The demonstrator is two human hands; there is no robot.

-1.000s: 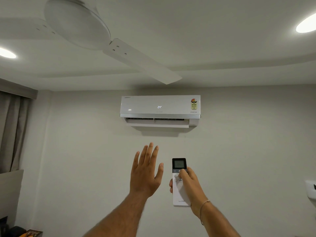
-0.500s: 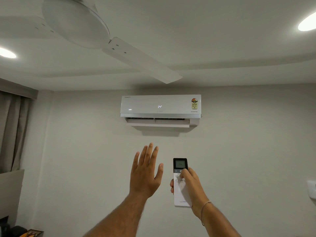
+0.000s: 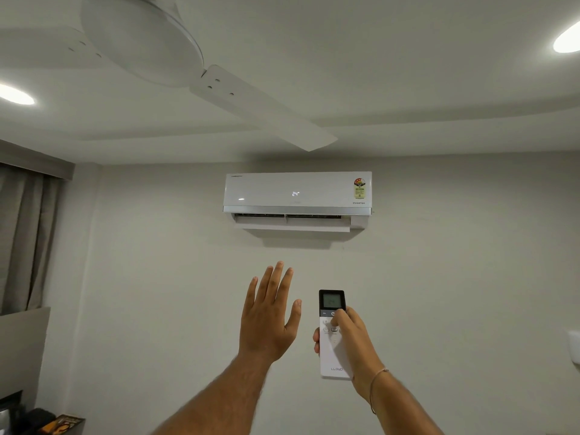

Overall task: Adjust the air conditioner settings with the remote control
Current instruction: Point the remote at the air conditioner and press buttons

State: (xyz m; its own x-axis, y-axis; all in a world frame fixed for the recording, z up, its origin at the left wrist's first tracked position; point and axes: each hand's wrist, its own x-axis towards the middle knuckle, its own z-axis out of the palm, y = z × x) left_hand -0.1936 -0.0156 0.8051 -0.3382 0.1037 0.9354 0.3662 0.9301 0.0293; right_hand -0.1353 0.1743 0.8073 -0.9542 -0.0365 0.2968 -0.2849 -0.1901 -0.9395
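Note:
A white wall-mounted air conditioner (image 3: 298, 191) hangs high on the wall ahead, its display reading 24 and its bottom flap open. My right hand (image 3: 353, 339) holds a white remote control (image 3: 332, 356) with a dark screen upright below the unit, thumb resting on the buttons under the screen. My left hand (image 3: 268, 318) is raised beside it, palm toward the wall, fingers straight and apart, holding nothing.
A white ceiling fan (image 3: 163, 48) hangs overhead at upper left, one blade reaching toward the unit. Grey curtains (image 3: 25, 240) cover the left side. Recessed ceiling lights (image 3: 566, 40) glow at both edges. Dark objects (image 3: 47, 422) lie at lower left.
My right thumb has crept slightly up the remote toward the top buttons. The left hand stays raised, and the display still reads 24.

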